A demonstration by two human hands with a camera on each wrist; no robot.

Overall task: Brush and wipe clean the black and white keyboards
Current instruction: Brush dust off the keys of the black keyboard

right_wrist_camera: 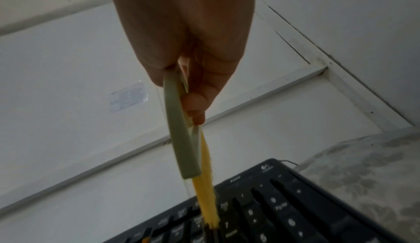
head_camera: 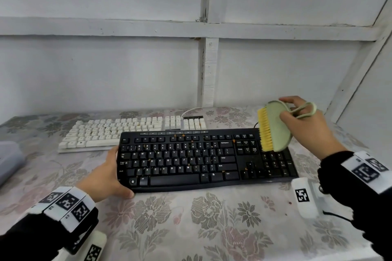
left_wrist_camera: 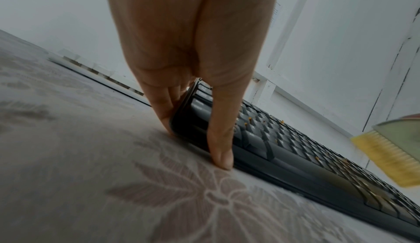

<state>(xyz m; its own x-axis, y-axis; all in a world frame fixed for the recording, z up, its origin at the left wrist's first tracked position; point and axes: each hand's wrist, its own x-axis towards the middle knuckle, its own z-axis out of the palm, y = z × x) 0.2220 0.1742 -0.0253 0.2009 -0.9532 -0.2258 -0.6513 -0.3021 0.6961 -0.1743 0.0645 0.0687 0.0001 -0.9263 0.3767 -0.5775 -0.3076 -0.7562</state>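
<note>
The black keyboard (head_camera: 201, 159) lies mid-table with small orange crumbs (head_camera: 233, 140) among its keys. My left hand (head_camera: 116, 172) braces its left front corner: straight fingers along the left edge, thumb along the front edge, tips on the cloth (left_wrist_camera: 195, 144). My right hand (head_camera: 285, 108) grips a green brush (head_camera: 275, 131) by its loop handle. The yellow bristles (right_wrist_camera: 205, 193) touch the keys just left of the number pad. The white keyboard (head_camera: 127, 131) lies behind, at the left.
A floral tablecloth (head_camera: 191, 218) covers the table, which ends at white panelled walls behind and to the right. A grey box (head_camera: 8, 159) sits at the left edge. A white tagged block (head_camera: 303, 197) with a black cable hangs by my right wrist.
</note>
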